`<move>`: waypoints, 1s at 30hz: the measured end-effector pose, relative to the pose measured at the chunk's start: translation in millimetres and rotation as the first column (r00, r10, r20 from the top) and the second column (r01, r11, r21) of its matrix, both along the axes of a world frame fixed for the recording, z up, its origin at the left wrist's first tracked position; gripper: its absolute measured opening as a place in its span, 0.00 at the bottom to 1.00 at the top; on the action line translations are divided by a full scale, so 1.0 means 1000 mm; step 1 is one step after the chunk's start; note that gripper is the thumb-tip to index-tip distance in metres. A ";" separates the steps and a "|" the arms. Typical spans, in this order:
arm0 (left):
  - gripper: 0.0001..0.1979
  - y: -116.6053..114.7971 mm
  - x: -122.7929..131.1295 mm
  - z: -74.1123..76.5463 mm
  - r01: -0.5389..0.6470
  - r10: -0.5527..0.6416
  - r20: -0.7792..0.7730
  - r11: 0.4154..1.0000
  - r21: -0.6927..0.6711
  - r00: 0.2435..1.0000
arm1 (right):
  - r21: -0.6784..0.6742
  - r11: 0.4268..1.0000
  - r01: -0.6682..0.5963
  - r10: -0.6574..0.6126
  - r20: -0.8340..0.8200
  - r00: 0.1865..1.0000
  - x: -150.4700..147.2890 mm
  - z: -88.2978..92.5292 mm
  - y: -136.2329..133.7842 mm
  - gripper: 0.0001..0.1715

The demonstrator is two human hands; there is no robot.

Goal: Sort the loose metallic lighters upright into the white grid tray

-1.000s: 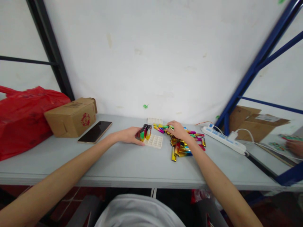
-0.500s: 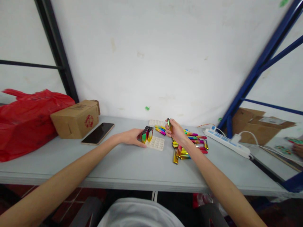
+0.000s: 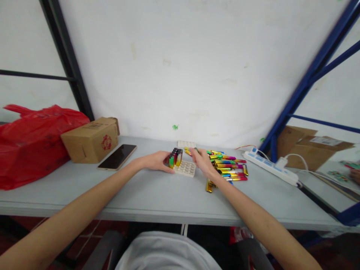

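Note:
Several shiny multicoloured lighters (image 3: 176, 157) with dark tops stand upright at the left end of a white pocketed tray (image 3: 188, 168). My left hand (image 3: 159, 162) curls round that end, thumb in front and fingers behind, steadying the tray and the lighters. Just right of the tray, my right hand (image 3: 201, 160) is closed on a lighter (image 3: 196, 150). Only a bit of its dark end shows past my fingers. Beneath and beyond my right wrist lies a loose pile of metallic lighters (image 3: 229, 165) in gold, red, green and blue.
A second white tray (image 3: 186, 144) lies at the back by the wall. To the left are a phone (image 3: 118, 156), a cardboard box (image 3: 91, 140) and a red plastic bag (image 3: 36, 146). A power strip (image 3: 271, 168) with cables lies right. Another person's hand (image 3: 354, 174) shows at the right edge.
My right hand has come down and slightly left with the lighter, from raised upright to low beside the tray. My left hand stays at the tray.

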State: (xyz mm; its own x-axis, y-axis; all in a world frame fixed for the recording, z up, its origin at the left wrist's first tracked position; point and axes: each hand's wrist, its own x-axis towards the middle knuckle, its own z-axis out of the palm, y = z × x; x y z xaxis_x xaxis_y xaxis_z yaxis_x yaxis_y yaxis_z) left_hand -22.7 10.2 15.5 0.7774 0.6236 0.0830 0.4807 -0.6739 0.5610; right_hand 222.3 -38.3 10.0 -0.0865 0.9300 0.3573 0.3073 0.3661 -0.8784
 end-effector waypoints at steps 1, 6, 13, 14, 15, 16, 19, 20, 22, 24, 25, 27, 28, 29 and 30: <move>0.32 0.000 0.000 0.001 0.000 0.000 -0.002 1.000 0.002 1.000 | 0.051 0.998 0.037 -0.041 0.072 0.997 0.001 0.000 0.000 0.30; 0.33 -0.002 0.002 0.004 -0.013 0.014 -0.033 1.000 0.020 0.999 | 0.253 0.963 0.095 -0.166 0.275 0.947 -0.001 0.005 -0.005 0.26; 0.33 0.000 0.001 0.001 -0.006 0.006 -0.019 1.000 0.004 1.000 | 0.271 0.960 0.068 -0.152 0.303 0.941 -0.001 0.004 -0.005 0.29; 0.34 0.000 0.001 0.001 -0.007 0.008 -0.023 1.000 0.006 1.000 | 0.275 0.959 0.063 -0.150 0.308 0.940 -0.001 0.003 -0.004 0.29; 0.34 0.000 0.001 0.002 -0.010 0.010 -0.028 1.000 0.008 1.000 | 0.281 0.958 0.056 -0.148 0.316 0.937 0.000 0.002 -0.003 0.30; 0.34 -0.001 0.001 0.002 -0.015 0.015 -0.033 1.000 0.009 0.999 | 0.290 0.956 0.049 -0.147 0.326 0.934 0.001 0.001 -0.002 0.30; 0.34 -0.001 0.002 0.003 -0.030 0.030 -0.045 0.999 0.010 0.999 | 0.317 0.948 0.040 -0.161 0.365 0.917 0.002 -0.002 0.001 0.28; 0.34 -0.002 0.002 0.003 -0.035 0.036 -0.049 0.999 0.013 0.998 | 0.322 0.946 0.041 -0.169 0.381 0.909 0.002 -0.002 0.002 0.27; 0.34 -0.002 0.002 0.003 -0.054 0.056 -0.063 0.998 0.025 0.996 | 0.325 0.945 0.040 -0.179 0.412 0.893 0.002 -0.002 0.002 0.24; 0.35 -0.001 0.002 0.003 -0.064 0.066 -0.069 0.998 0.030 0.995 | 0.323 0.946 0.028 -0.176 0.440 0.880 0.001 -0.002 0.002 0.21; 0.35 -0.001 0.002 0.002 -0.063 0.064 -0.067 0.998 0.025 0.996 | 0.322 0.947 0.020 -0.172 0.451 0.876 0.001 -0.002 0.001 0.20; 0.35 0.000 0.002 0.002 -0.053 0.054 -0.063 0.998 0.016 0.997 | 0.319 0.948 0.004 -0.158 0.461 0.873 0.001 -0.001 0.000 0.20; 0.35 0.000 0.002 0.001 -0.053 0.054 -0.065 0.998 0.017 0.996 | 0.317 0.948 -0.001 -0.153 0.460 0.874 0.001 -0.001 0.000 0.21; 0.35 0.001 0.001 0.001 -0.058 0.059 -0.069 0.998 0.023 0.996 | 0.317 0.949 -0.002 -0.150 0.456 0.877 0.000 -0.001 0.000 0.21; 0.35 0.001 0.001 0.001 -0.060 0.062 -0.070 0.998 0.028 0.996 | 0.317 0.948 -0.003 -0.148 0.452 0.880 0.000 -0.001 -0.001 0.22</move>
State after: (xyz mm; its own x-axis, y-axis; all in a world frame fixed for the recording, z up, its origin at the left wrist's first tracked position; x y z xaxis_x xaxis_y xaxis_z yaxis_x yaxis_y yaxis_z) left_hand -21.2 11.0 16.1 0.7424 0.6684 0.0458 0.5595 -0.6561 0.5065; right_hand 222.8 -39.0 9.2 -0.2485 0.7948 0.5537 0.6869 0.5476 -0.4778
